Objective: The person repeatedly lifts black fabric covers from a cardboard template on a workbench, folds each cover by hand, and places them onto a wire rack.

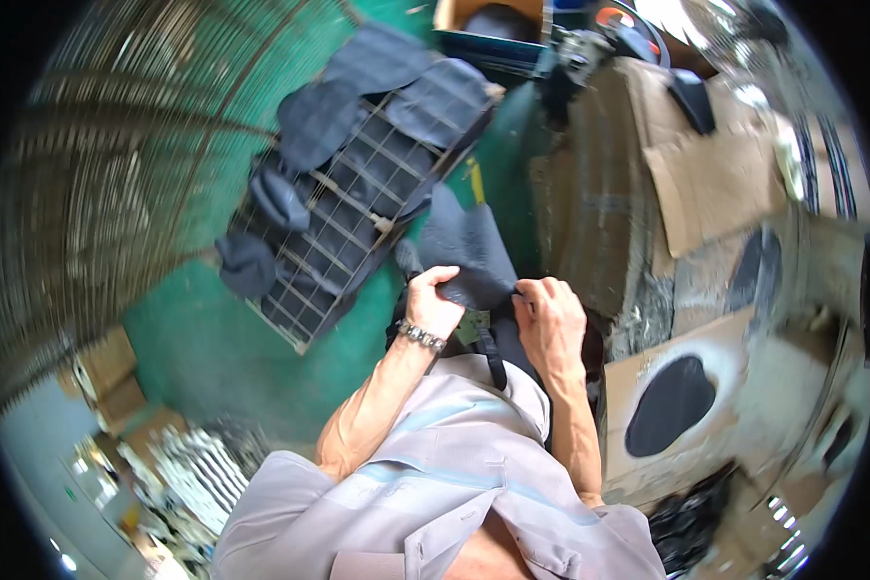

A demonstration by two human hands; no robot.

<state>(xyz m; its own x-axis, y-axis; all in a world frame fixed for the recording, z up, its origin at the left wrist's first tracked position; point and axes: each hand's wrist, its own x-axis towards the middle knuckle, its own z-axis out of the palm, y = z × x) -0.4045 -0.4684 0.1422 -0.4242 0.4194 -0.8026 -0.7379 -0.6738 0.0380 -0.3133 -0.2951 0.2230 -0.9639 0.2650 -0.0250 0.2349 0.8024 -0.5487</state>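
Hanging between both hands at chest height, close to the person's grey shirt, is a dark grey fabric piece. It is matte, flat and roughly rectangular, its upper end rising toward the wire rack, its lower edge bunched at the grip.

Left hand: fingers curled shut over the left lower edge of the fabric, thumb on top. A metal bracelet sits at that wrist.

Right hand: fingers closed, pinching the right lower edge of the same fabric. A dark strap hangs below, between the two wrists.

The wire rack lies tilted on the green floor, just beyond the fabric. Several similar dark grey pieces are draped across it.

To the right: flattened brown cardboard sheets, overlapping. Lower right: a pale cardboard panel with a black oval patch on it. Top centre: an open brown box. Lower left: small brown cartons, stacked, blurred near the rim. Labels cannot be made out.
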